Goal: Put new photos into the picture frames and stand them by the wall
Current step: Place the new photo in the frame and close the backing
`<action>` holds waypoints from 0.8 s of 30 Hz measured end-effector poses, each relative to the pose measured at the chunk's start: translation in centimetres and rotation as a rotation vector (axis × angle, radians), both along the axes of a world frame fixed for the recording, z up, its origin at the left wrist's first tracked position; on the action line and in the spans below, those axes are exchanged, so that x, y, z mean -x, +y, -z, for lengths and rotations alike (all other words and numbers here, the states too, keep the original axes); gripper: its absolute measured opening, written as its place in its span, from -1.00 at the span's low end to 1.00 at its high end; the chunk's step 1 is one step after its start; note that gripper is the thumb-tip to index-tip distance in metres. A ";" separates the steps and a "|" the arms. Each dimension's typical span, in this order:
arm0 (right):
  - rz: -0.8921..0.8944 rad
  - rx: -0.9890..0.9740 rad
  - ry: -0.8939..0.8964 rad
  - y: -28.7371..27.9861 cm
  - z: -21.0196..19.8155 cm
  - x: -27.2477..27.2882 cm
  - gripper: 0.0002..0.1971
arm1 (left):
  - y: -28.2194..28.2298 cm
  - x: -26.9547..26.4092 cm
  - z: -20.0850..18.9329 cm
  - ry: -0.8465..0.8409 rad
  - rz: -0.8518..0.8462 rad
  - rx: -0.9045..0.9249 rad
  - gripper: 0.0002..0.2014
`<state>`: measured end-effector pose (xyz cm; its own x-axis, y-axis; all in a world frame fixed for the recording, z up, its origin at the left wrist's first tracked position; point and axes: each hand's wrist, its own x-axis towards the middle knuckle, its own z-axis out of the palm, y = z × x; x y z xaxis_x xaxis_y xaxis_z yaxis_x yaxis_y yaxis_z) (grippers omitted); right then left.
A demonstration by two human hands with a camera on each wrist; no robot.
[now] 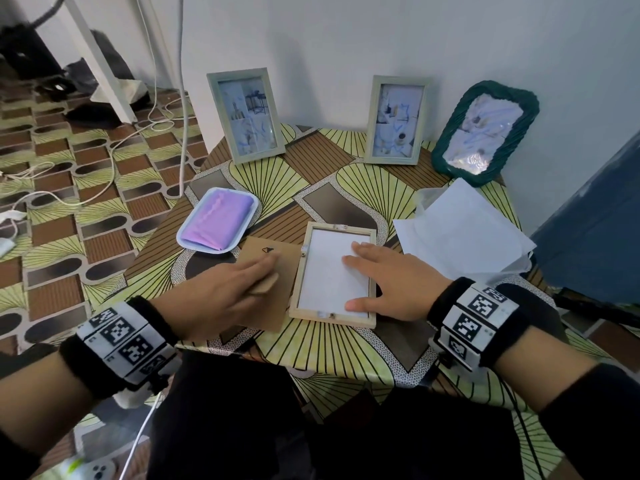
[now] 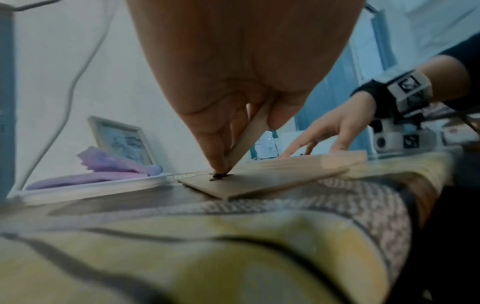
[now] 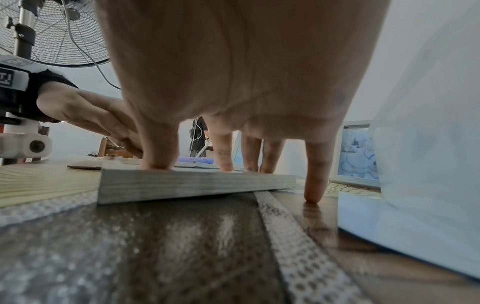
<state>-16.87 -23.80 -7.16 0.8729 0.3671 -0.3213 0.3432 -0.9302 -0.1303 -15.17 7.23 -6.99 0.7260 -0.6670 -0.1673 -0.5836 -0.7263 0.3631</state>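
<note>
A light wooden frame lies face down on the table, with a white sheet in its recess. My right hand lies flat on that sheet; its straight fingers press down while the little finger touches the table beside the frame. Left of the frame lies the brown backing board. My left hand rests on the board, and its fingers pinch the board's raised stand flap. Three filled frames stand by the wall: two grey-green and one dark green.
A white tray holding a folded purple cloth sits just behind the backing board. Loose white paper sheets lie right of the wooden frame. The patterned table ends at a blue panel on the right. Cables trail over the floor at left.
</note>
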 end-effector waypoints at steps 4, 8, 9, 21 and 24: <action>-0.004 -0.004 -0.007 -0.2 0.2 -0.1 -0.12 | -0.2 0.1 1.1 0.005 -0.069 -0.060 -0.33; -0.007 0.011 -0.007 -0.2 0.3 -0.1 -0.11 | -0.3 -0.3 1.6 0.039 -0.097 -0.068 -0.26; -0.006 0.011 -0.008 -0.2 0.3 -0.1 -0.11 | -0.3 -0.3 1.6 0.042 -0.103 -0.055 -0.24; -0.011 0.015 -0.022 -0.2 0.2 0.0 -0.11 | 0.3 0.7 1.4 -0.019 -0.267 0.299 -0.48; -0.016 0.017 -0.022 -0.2 0.3 0.0 -0.11 | -0.1 1.0 0.6 -0.036 -0.322 0.412 -0.56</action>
<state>-16.87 -23.98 -7.43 0.8737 0.3758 -0.3088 0.3607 -0.9265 -0.1069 -16.17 7.10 -7.61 0.9056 -0.4143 0.0909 -0.3718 -0.6719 0.6405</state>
